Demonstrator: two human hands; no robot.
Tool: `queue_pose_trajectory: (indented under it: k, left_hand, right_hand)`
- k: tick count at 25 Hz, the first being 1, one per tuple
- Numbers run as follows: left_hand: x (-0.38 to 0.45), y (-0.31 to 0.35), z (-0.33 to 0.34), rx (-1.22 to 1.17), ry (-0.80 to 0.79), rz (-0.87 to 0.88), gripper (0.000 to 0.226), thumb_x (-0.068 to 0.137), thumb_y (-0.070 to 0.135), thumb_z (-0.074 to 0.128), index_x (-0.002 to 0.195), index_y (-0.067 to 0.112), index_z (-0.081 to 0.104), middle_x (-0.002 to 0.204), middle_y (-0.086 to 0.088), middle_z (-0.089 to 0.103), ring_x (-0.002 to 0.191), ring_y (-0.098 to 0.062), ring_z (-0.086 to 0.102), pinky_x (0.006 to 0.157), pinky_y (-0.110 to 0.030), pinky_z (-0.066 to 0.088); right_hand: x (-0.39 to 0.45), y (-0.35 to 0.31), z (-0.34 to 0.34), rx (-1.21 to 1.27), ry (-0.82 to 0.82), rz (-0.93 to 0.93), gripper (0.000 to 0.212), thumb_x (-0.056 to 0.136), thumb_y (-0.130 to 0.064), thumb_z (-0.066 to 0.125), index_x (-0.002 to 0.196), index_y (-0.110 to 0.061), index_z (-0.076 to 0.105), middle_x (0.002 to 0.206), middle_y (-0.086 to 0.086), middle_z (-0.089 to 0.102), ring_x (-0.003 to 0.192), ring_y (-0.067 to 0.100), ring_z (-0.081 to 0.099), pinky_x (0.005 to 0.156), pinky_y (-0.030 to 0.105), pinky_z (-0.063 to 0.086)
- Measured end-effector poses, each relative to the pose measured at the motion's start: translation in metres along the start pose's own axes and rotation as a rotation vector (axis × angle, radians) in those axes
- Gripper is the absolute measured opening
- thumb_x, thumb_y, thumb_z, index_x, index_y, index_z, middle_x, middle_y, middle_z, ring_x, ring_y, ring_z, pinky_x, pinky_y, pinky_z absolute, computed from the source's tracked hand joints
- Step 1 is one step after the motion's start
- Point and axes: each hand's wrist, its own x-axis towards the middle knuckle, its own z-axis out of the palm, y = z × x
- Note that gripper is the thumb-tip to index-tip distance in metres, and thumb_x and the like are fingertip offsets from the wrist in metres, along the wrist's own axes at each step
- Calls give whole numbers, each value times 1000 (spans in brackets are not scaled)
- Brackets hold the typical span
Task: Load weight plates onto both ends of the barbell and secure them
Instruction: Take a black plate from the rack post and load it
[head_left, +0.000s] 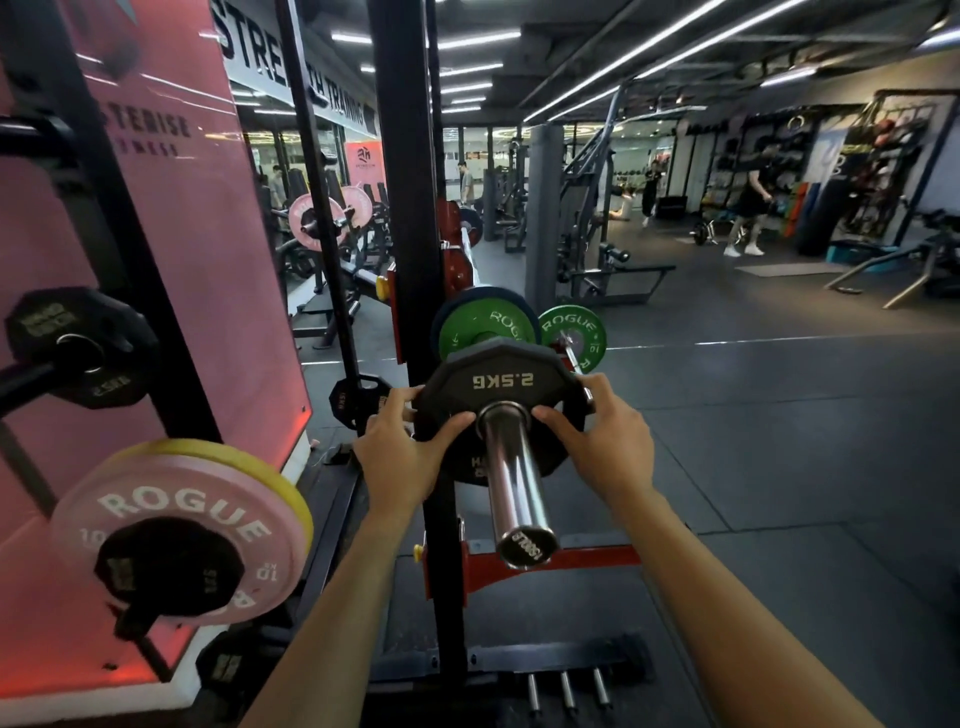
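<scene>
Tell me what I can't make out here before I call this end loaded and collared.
- Head view: gap between the 2.5 kg plate and green plate is hidden by the 2.5 kg plate.
- Any collar: none visible on the sleeve; one could sit hidden behind the plates.
- Fingertips of left hand and right hand wrap behind the plate's rim.
- Bar's far end: too small, blocked by the rack post.

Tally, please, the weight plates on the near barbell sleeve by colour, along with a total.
Black 2.5 kg plate, held in the grip of the left hand and right hand: 1
Green plate behind it: 1
Dark blue plate, only its rim showing: 1
Total: 3
</scene>
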Motion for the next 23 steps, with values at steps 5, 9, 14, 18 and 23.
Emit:
queue_pose_trajectory:
  k: [5,9,14,18,23]
  left_hand:
    - [51,-20,34,-74,12,-27,63,66,72,73,111,31,58,90,13,64,95,-19,62,88,-55,48]
    - [88,-38,56,-44,8,-39,65,66,76,71,114,34,58,94,15,62,97,-12,54,92,-54,46]
    - [122,-60,81,-45,-13,-37,72,64,86,63,117,37,55,106,13,62,107,-15,48,88,-44,45]
    - [142,-71,99,17,64,-53,83,64,80,70,130,34,49,130,-4,47,122,-28,38,94,-40,34]
    - [151,-79,103,47,80,-32,98,60,83,66,139,30,39,148,-7,36,136,-31,30,108,-56,27]
  right_hand:
    - [52,11,41,-63,6,5,49,79,-67,63,112,-33,50,92,-4,67,81,21,64,59,29,39]
    - [82,21,71,-64,26,45,48,78,-68,63,110,-35,49,92,-3,67,83,25,65,62,30,37]
    - [110,35,100,-83,49,29,53,77,-71,60,114,-35,49,97,-1,70,87,27,67,65,35,48]
    - [137,41,116,-153,47,101,74,67,-84,54,118,-29,52,104,0,69,96,26,63,72,39,52]
    - [141,50,125,-175,117,148,105,58,-93,50,132,-19,47,128,5,56,117,28,50,88,46,49]
